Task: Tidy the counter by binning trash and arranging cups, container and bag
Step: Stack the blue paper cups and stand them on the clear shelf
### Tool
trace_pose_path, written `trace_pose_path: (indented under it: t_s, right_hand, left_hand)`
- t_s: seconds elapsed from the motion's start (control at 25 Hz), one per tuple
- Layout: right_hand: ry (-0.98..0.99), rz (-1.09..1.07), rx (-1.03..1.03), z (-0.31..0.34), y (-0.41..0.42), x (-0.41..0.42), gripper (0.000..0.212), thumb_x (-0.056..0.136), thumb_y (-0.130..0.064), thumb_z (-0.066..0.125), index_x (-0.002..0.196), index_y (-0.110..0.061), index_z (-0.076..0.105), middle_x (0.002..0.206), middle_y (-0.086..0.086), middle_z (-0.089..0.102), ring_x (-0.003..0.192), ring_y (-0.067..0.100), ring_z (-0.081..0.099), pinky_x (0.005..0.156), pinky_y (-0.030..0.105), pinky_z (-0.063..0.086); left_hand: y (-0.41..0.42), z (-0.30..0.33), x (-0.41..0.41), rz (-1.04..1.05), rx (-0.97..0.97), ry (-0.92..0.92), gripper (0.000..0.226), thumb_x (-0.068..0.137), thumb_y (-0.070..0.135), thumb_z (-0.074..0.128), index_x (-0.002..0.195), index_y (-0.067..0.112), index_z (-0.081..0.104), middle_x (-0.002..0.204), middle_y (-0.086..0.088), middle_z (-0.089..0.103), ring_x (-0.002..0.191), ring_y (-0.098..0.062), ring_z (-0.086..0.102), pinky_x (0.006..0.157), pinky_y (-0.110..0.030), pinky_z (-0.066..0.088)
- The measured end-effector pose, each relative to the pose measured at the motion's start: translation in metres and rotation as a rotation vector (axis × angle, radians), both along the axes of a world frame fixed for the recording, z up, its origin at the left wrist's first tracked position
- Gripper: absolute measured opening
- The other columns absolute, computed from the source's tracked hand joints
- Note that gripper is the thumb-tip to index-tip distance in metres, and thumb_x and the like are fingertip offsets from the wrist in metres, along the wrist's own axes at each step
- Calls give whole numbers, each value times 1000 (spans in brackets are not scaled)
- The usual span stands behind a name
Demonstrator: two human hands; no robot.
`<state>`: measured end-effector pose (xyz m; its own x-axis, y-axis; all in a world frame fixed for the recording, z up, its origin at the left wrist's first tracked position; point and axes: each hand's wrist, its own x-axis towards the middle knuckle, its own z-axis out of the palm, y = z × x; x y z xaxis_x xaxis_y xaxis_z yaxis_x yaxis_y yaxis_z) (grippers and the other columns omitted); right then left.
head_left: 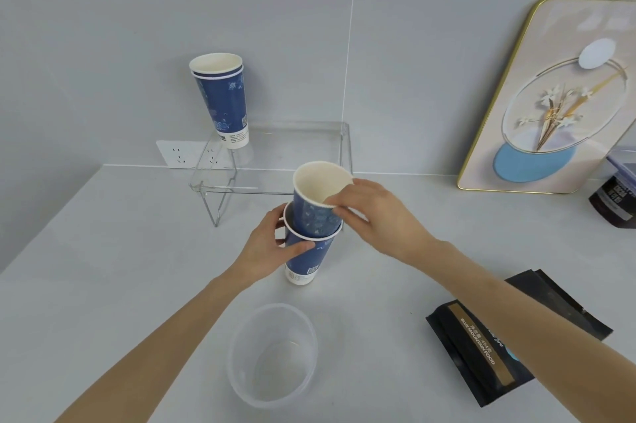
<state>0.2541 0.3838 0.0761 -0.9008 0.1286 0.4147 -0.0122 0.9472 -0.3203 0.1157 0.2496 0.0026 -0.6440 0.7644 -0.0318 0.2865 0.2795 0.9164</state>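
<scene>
On the counter (103, 267), a stand (275, 161) stood against the wall with a pair of nested cups (222, 99) on its left end. Just before the stand, the left hand (272, 250) gripped a lower cup (306, 257) while the right hand (375, 212) held an upper cup (318, 202) partly inside it. A container (272, 353) sat nearer the viewer, a bag (481, 347) lay to its right, and a framed picture (557, 95) leaned on the wall at the right, a jar (616, 195) beside it.

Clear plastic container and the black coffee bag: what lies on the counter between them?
Nothing rests there. In the head view, bare counter runs between the clear plastic container and the black coffee bag; only the right forearm crosses above it.
</scene>
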Motion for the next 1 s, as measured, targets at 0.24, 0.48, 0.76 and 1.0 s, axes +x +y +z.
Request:
trace_pose_path:
  t_s: [0.24,0.48,0.76,1.0]
  right_hand:
    - [-189,34,106,-42,-8,-4,40,83,-21,31,102,-13,65,108,7,72,109,24,64,98,47,45]
    - [-204,38,-16,-48,-13,-6,57,84,-15,50,138,-13,32,148,10,36,138,27,30,110,40,28]
    - [-178,-9,-7,-54,-19,-11,50,84,-4,58,131,-6,43,142,11,45,133,29,38,99,42,44]
    - [-53,-23,107,-55,-24,-7,27,72,0,72,95,-12,66,109,4,71,115,27,59,64,32,59]
  left_hand:
    - [-9,-2,1,30,-6,-35,70,69,11,75,128,14,37,128,-6,50,114,-21,50,92,-37,49]
    - [-22,-6,-1,85,-1,-59,70,72,13,73,130,15,34,127,-2,48,116,-22,49,91,-32,46]
    - [-41,5,-4,-11,13,297,67,76,14,69,132,26,34,125,11,35,108,-1,43,91,-24,39]
    - [-51,13,-7,-122,-77,571,23,79,19,66,100,15,61,133,-2,45,115,-14,51,95,-26,42]
